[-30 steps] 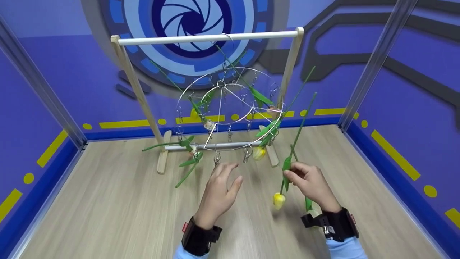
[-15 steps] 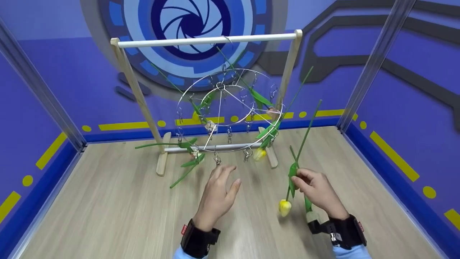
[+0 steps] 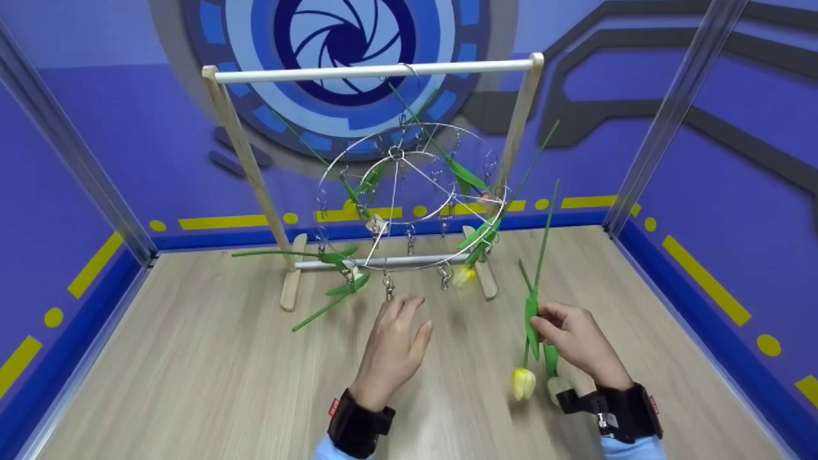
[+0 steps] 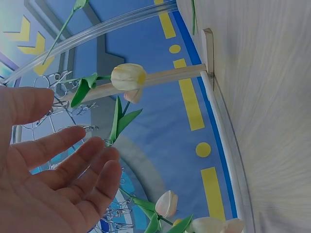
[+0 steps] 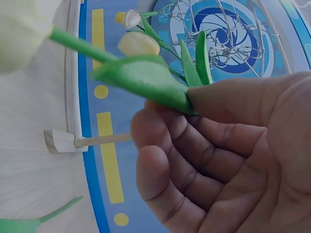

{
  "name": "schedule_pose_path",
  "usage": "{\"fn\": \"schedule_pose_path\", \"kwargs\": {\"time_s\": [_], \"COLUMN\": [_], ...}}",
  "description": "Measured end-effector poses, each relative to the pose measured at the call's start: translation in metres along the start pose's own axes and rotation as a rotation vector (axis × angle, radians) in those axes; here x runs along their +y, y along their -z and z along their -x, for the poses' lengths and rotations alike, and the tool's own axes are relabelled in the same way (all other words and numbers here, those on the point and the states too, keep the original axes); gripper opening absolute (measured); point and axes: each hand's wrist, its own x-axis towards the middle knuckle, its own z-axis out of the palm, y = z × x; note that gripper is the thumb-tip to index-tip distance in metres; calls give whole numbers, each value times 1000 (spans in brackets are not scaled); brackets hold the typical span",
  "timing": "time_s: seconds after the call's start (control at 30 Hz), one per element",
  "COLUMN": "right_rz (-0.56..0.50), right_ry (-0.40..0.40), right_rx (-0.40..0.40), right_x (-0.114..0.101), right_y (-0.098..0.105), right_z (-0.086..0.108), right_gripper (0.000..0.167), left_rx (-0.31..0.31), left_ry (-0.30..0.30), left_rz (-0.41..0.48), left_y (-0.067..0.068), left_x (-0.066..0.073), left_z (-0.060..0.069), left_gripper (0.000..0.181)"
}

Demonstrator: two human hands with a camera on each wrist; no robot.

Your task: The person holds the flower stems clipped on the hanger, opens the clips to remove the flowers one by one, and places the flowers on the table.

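The right hand (image 3: 578,338) pinches a yellow tulip (image 3: 523,383) by its green leaf and stem, the bloom hanging down and the stem pointing up. In the right wrist view the thumb and fingers press on the leaf (image 5: 146,80). The left hand (image 3: 391,351), fingers loosely bent and holding nothing, is just below a metal clip (image 3: 388,286) of the round wire hanger (image 3: 396,153). In the left wrist view the left hand (image 4: 63,179) is palm up to the camera. Several tulips hang from the hanger's clips, among them a yellow one (image 3: 464,276) at its right.
A wooden stand with a white top bar (image 3: 370,71) carries the hanger. Another pale tulip (image 3: 558,388) lies on the wooden table (image 3: 192,358) beside the right wrist, partly covered by the strap. Blue patterned panels (image 3: 735,166) enclose the table at the back and sides.
The right hand has moved right and a little toward the person with the yellow tulip. The left hand has hardly moved. Flowers clipped at the hanger's left front have turned slightly.
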Motion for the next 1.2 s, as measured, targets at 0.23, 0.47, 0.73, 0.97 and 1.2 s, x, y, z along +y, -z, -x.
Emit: {"fn": "schedule_pose_path", "kwargs": {"time_s": [0.23,0.47,0.73,0.97,1.2], "right_rz": [5,-28,-52,-32,-8], "right_ry": [-55,-64,-67,-90,-161], "right_rx": [-7,-46,-85,-85,-71], "right_x": [8,19,30,37,40], "right_y": [0,-2,-5,-8,-12], "right_z": [-3,-4,-8,-10,-13], "right_gripper": [12,12,13,29,28], "left_rx": [8,6,-3,-12,-26], "left_ry": [-18,-22,-26,-27,-29], "left_rz": [-25,-37,-42,-39,-36], "left_y": [-5,-9,-11,-12,-13], "left_x": [-1,-2,-4,-5,-6], "left_z": [1,1,2,2,2], "left_gripper": [33,32,31,31,31]}}
